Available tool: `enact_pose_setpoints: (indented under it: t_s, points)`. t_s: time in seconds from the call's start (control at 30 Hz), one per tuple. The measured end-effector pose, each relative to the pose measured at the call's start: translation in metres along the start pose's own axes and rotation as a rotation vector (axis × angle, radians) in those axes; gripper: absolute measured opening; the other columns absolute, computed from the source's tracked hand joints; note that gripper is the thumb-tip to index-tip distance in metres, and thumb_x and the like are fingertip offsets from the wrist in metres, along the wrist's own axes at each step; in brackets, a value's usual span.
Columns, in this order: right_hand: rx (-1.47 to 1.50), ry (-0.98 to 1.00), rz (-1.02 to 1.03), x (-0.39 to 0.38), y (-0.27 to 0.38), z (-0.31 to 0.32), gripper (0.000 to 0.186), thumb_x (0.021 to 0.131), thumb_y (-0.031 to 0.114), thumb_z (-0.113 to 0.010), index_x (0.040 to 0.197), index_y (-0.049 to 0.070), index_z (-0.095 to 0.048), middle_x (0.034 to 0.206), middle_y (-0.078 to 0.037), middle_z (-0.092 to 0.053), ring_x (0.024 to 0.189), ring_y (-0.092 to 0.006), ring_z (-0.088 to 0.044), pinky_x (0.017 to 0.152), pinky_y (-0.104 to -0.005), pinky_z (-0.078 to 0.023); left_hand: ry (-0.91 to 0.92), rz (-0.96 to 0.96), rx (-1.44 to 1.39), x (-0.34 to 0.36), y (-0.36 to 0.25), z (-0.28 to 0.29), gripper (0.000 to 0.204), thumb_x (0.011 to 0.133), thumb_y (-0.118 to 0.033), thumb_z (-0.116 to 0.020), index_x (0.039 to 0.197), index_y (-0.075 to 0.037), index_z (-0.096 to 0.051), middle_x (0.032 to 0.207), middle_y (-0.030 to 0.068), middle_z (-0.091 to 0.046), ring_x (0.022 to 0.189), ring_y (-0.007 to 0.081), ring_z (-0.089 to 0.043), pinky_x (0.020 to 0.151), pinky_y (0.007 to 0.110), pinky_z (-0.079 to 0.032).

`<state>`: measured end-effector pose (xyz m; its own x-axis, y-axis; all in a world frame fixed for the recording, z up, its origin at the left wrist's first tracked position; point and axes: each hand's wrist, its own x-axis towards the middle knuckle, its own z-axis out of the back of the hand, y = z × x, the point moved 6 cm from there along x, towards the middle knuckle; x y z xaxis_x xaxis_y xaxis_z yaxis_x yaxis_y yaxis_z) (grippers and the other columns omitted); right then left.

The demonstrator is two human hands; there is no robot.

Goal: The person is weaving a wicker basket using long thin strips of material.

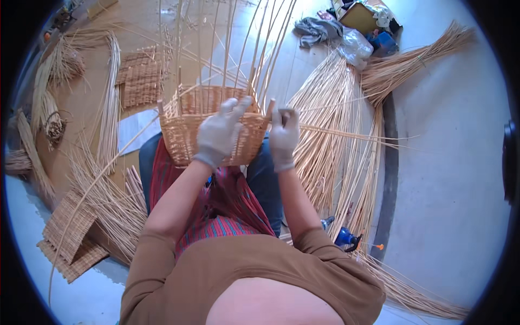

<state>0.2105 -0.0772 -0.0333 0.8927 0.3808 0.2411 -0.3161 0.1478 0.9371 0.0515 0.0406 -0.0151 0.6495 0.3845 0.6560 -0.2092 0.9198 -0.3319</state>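
A partly woven rattan basket (181, 138) rests on my lap over a red striped cloth (243, 206), with long pale stakes rising from it. My left hand (219, 135), in a whitish glove, lies against the basket's near side, fingers bent at the rim by the stakes. My right hand (283, 135), also gloved, is closed at the right corner, beside a short thick peg; thin strands (346, 131) run out rightward from there. What exactly its fingertips hold is too small to make out.
Cane bundles (411, 59) and loose splints (325, 92) lie right, more bundles (53, 108) left. Woven mats (138, 78) lie back left and lower left. A box (357, 13), grey cloth (317, 32) and plastic bag (355, 46) are back right, a blue tool (346, 236) by my right elbow.
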Motion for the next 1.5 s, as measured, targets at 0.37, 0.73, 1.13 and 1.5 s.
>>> enact_pose_setpoints:
  t_s: [0.37,0.73,1.13,1.5]
  points:
    - [-0.79,0.092,0.12,0.014,-0.027,0.003,0.063,0.092,0.011,-0.072,0.151,0.008,-0.052,0.111,-0.019,-0.073,0.1,-0.0324,-0.073,0.091,-0.0437,-0.058,0.318,0.158,-0.23,-0.014,0.003,-0.034,0.06,0.093,-0.011,-0.069,0.149,-0.029,-0.056,0.126,0.0161,-0.06,0.097,0.034,-0.07,0.086,0.048,-0.058]
    - [0.391,0.292,-0.528,0.0,0.051,-0.234,0.111,0.083,0.051,-0.088,0.158,-0.009,-0.033,0.156,-0.025,-0.048,0.143,-0.0345,-0.05,0.117,-0.0389,-0.042,-0.059,0.427,0.132,-0.045,0.159,0.055,0.027,0.1,-0.031,-0.07,0.112,-0.007,-0.073,0.105,0.0159,-0.076,0.105,0.0394,-0.069,0.119,0.05,-0.04]
    - [0.713,0.054,-0.003,-0.002,0.037,-0.262,0.052,0.103,0.031,-0.072,0.145,0.003,-0.06,0.106,-0.009,-0.072,0.084,-0.0112,-0.064,0.077,-0.0255,-0.054,-0.17,0.227,-0.085,-0.068,0.165,0.064,0.032,0.092,-0.033,-0.079,0.107,-0.007,-0.073,0.111,0.0126,-0.075,0.115,0.035,-0.067,0.111,0.048,-0.045]
    - [0.678,0.264,0.121,-0.015,0.122,-0.189,0.052,0.104,0.051,-0.064,0.129,0.006,-0.072,0.091,-0.008,-0.077,0.074,-0.0106,-0.067,0.07,-0.0245,-0.054,-0.129,-0.038,-0.073,-0.061,0.147,0.083,0.037,0.077,-0.024,-0.09,0.104,-0.012,-0.069,0.104,0.0063,-0.073,0.109,0.0301,-0.069,0.114,0.052,-0.045]
